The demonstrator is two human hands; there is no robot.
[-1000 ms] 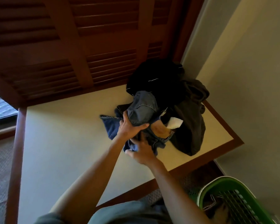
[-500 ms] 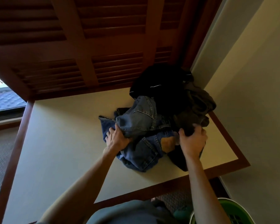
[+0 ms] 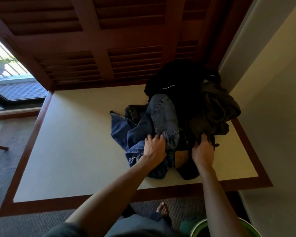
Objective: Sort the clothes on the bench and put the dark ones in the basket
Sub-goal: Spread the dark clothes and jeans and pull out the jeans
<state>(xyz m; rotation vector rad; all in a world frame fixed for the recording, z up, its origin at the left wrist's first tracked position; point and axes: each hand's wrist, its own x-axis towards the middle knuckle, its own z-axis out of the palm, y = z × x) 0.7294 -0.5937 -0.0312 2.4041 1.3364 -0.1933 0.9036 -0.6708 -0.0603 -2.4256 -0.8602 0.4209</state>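
Head view: a heap of clothes sat on the right half of the cream tabletop (image 3: 67,151), which had a red-brown wooden border. The jeans (image 3: 161,120) lay at the front left of the heap, crumpled, with a tan patch showing at the waistband. Behind them rose a black garment (image 3: 178,79) against the louvred shutters (image 3: 96,48). A dark grey garment (image 3: 217,106) lay to the right, touching both, near the wall (image 3: 272,100).

The left hand (image 3: 155,147) rested on the jeans, its fingers (image 3: 158,138) curled into a fold of denim and clamped on it. The right hand (image 3: 202,151) was just beside it, fingers (image 3: 203,138) curled and pinching the lower edge of the dark grey garment.

The green basket (image 3: 200,226) showed only as a rim at the bottom right, on the carpet (image 3: 15,168) below the tabletop's front edge, well apart from the heap. A bare foot (image 3: 162,210) stood on the carpet near it.
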